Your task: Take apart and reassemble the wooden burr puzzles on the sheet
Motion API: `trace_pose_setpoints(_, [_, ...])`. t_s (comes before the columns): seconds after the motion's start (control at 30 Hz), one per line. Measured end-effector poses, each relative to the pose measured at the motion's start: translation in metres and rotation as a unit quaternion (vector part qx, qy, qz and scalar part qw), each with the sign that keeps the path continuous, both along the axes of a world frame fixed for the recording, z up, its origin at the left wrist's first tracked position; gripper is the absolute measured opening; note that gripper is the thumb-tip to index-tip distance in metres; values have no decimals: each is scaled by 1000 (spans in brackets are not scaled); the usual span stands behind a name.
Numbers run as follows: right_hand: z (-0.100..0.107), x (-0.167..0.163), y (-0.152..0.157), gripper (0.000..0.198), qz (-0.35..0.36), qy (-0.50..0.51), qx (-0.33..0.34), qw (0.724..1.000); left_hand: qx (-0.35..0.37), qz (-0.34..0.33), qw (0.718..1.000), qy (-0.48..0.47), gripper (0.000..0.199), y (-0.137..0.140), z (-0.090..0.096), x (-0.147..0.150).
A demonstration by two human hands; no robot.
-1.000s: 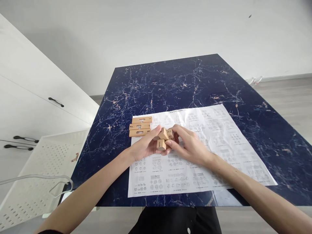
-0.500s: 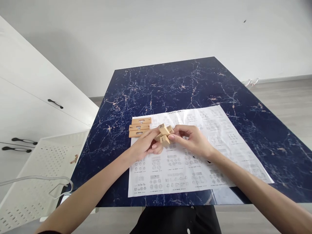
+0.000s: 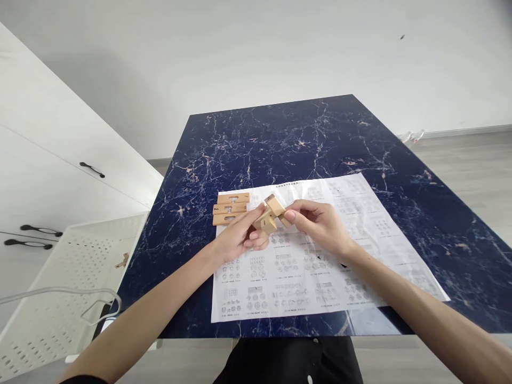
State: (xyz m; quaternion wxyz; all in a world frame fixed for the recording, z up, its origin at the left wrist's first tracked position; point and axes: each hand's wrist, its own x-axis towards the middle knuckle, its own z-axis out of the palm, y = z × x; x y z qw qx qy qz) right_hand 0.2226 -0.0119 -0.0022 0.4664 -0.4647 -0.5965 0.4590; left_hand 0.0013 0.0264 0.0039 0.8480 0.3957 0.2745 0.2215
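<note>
Several interlocked wooden puzzle pieces (image 3: 275, 206) with black marks on their ends are held just above a printed sheet. My left hand (image 3: 242, 234) is closed around their left side, thumb on top and fingers curled below. From the right, my right hand (image 3: 318, 223) pinches the same pieces between thumb and fingers. Part of the assembly is hidden behind my fingers. Beside my left hand, slotted wooden pieces (image 3: 231, 198) lie in a stack of rows at the sheet's upper left corner. The paper sheet (image 3: 288, 298) carries rows of small assembly drawings.
The dark blue marbled table (image 3: 272, 144) extends beyond the sheet. At left stands a white perforated surface (image 3: 76, 266) with a small wooden piece (image 3: 123, 260) and a pale cable (image 3: 60, 292). White cabinets (image 3: 60, 154) with black handles stand behind it.
The wooden assembly has turned in my hands, and its upper piece now points more up and to the left. My right hand has shifted slightly right. The stacked pieces have stayed put.
</note>
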Motion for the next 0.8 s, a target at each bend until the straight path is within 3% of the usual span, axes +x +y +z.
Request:
trace_pose_setpoints(0.17, [-6,5,3,42,-17,69,-48,996,-20,17,1000,-17,54,1,-1,2])
trace_pose_setpoints(0.4, [-12,9,8,48,-56,108,-46,991,-21,44,999,-4,41,-1,-2,4])
trace_pose_setpoints(0.57, [-8,5,7,44,-114,-29,-15,993,-1,39,999,-14,32,-3,-3,4])
trace_pose_setpoints(0.67, [-11,2,6,37,-148,-145,38,977,10,35,999,-12,31,-3,-5,3])
trace_pose_setpoints(0.8, [-19,1,6,32,-133,-254,100,953,31,22,999,-12,31,-4,-6,2])
